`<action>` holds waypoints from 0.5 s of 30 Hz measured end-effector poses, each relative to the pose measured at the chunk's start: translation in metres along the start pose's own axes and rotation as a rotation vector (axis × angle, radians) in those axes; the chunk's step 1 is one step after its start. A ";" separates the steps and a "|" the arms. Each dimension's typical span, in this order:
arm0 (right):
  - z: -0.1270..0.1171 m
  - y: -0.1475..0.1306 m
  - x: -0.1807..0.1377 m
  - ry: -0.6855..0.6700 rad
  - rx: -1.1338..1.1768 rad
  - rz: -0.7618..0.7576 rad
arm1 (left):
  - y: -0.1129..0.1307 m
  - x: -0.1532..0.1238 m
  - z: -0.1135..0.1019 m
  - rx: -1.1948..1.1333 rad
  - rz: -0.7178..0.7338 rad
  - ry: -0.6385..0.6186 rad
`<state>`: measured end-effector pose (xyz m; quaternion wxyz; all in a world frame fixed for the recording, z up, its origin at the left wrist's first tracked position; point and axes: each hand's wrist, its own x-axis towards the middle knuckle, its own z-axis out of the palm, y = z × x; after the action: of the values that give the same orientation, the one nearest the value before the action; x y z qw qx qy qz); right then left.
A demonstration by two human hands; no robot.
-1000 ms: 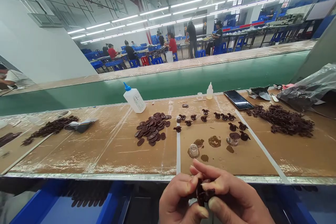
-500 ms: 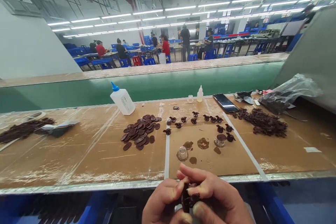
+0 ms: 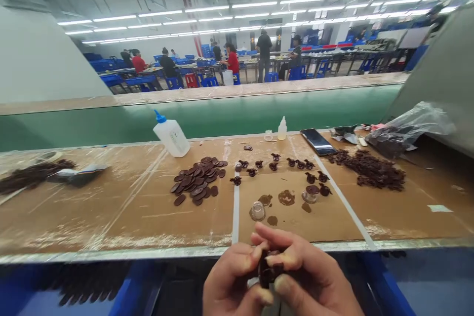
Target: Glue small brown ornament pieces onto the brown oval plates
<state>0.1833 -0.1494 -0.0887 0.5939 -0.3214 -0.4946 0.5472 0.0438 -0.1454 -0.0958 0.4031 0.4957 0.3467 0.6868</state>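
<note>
Between my two hands, just off the table's front edge, is a small dark brown plastic part (image 3: pixel 267 271), mostly covered by fingers. My left hand (image 3: pixel 233 276) pinches its left side between thumb and bent forefinger. From the right, the thumb and fingers of my right hand (image 3: pixel 311 271) press on the same part. Beyond them on the brown mat stand a small clear cup (image 3: pixel 257 211) and another clear cup with a brown oval disc (image 3: pixel 312 189) on it. Several small brown assembled pieces (image 3: pixel 274 166) stand in loose rows behind.
A heap of brown oval discs (image 3: pixel 198 180) lies left of the mat, a blue-capped bottle (image 3: pixel 172 136) behind it. A small dropper bottle (image 3: pixel 282 129), phone (image 3: pixel 317 142), brown parts pile (image 3: pixel 374 170) and plastic bag (image 3: pixel 407 128) are at the right. Co-workers sit far back.
Both hands stay closed on the brown part and have shifted very slightly right in view. The table scene sits slightly higher in view. Nothing on the table has visibly moved.
</note>
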 end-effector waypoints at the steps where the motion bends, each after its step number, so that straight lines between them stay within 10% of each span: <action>1: -0.002 -0.002 -0.001 -0.019 -0.014 0.014 | -0.001 0.001 -0.002 -0.002 0.022 -0.044; 15: -0.005 -0.010 0.001 -0.044 -0.050 0.075 | -0.002 0.000 -0.003 -0.019 0.065 -0.081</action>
<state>0.1915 -0.1493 -0.0810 0.5538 -0.3420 -0.5087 0.5635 0.0416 -0.1445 -0.0984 0.3989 0.5301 0.3075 0.6821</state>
